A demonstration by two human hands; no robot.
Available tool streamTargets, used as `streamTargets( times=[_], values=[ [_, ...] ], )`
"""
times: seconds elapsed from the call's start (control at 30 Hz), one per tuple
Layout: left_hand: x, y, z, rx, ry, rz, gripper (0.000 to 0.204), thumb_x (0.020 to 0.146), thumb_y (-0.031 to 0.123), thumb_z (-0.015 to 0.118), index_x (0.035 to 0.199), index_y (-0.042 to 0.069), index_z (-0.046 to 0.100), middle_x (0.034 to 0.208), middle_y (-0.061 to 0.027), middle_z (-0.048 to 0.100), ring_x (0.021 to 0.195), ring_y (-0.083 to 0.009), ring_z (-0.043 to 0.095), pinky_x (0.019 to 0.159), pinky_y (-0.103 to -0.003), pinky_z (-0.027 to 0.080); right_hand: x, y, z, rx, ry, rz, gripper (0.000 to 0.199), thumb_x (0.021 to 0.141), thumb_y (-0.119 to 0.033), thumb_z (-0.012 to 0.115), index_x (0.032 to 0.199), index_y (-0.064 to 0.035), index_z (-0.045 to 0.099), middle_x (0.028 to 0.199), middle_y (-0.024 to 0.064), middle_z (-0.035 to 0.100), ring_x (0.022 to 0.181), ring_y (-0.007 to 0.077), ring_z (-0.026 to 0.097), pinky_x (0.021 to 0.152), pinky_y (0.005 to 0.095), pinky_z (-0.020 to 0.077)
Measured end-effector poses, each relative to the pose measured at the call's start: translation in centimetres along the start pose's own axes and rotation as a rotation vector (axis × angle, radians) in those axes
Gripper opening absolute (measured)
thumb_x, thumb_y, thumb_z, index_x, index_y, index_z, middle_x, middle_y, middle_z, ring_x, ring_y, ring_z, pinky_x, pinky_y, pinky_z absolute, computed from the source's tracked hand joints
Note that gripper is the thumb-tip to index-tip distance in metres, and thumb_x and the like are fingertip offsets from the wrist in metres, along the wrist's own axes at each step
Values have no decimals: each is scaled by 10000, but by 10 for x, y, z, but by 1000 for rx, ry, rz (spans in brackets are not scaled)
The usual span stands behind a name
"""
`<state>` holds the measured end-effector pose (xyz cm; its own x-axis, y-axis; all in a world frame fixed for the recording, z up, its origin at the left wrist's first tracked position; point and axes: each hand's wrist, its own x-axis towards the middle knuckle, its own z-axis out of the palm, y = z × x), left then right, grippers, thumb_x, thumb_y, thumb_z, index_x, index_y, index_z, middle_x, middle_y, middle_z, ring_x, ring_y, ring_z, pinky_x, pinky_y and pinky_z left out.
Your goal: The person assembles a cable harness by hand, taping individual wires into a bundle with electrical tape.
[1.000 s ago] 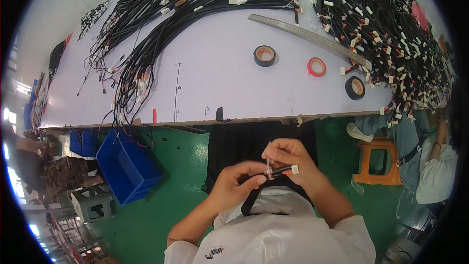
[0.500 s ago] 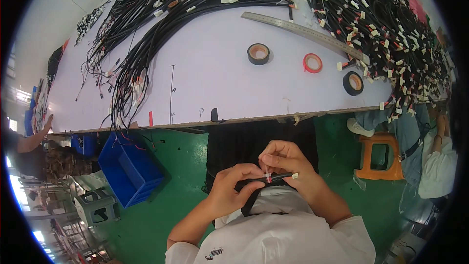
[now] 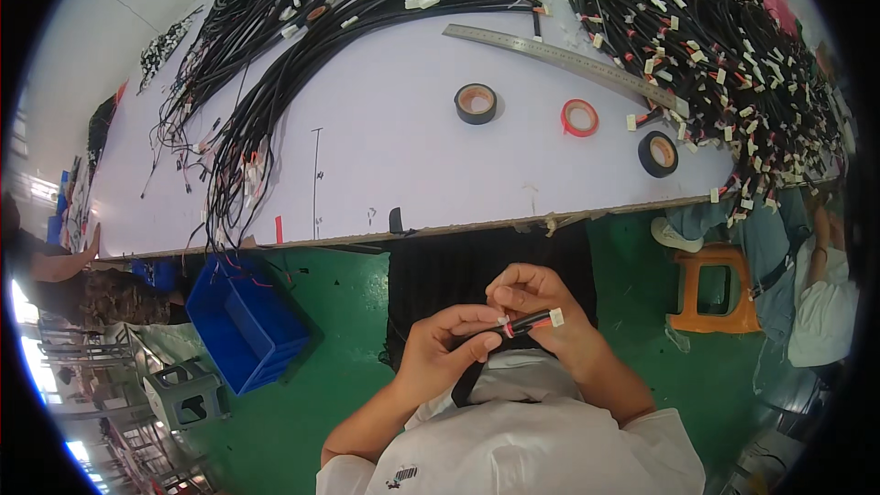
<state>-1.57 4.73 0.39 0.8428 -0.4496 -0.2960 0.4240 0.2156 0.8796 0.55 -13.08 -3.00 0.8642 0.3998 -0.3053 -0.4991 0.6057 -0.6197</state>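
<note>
My left hand (image 3: 449, 339) grips a black cable (image 3: 526, 324) between thumb and fingers, above my lap. The cable's end points to the right, tilted slightly up, and carries a white connector (image 3: 555, 317). A red band (image 3: 510, 327) circles the cable beside my left fingertips, with a small pale bit next to it. My right hand (image 3: 541, 301) is closed in a pinch just above the cable. Whatever lies between its fingertips is too small to make out. The rest of the cable is hidden behind my left hand.
On the white table (image 3: 385, 156) lie two black tape rolls (image 3: 463, 114), a red tape roll (image 3: 566, 125) and a steel ruler (image 3: 550, 55). Cable bundles (image 3: 302, 64) spread left; a cable heap (image 3: 697, 46) sits right. Below are a blue crate (image 3: 247, 330) and an orange stool (image 3: 720, 289). Other people stand nearby.
The cable's connector end has tilted upward, and my left fingers have come closer to the red band. My right hand stays pinched above it. The view has shifted slightly.
</note>
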Motion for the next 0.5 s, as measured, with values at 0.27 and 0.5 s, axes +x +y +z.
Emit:
streamTargets(
  times=[0.27,0.5],
  values=[
    [-3,-7,6,15,47,2,244,858,9,625,1100,-20,611,984,-74,661,686,-51,531,594,-189,446,5,8,10,56,9,-157,110,894,-112,601,831,-26,569,710,38,561,628,71,509,554,216,404],
    [-4,-18,5,-46,22,41,224,860,17,628,1082,-14,622,909,-51,658,671,-45,521,574,-185,423,1,10,4,-55,-35,-127,92,893,-106,597,850,-28,573,731,51,585,600,62,484,515,200,377]
  ],
)
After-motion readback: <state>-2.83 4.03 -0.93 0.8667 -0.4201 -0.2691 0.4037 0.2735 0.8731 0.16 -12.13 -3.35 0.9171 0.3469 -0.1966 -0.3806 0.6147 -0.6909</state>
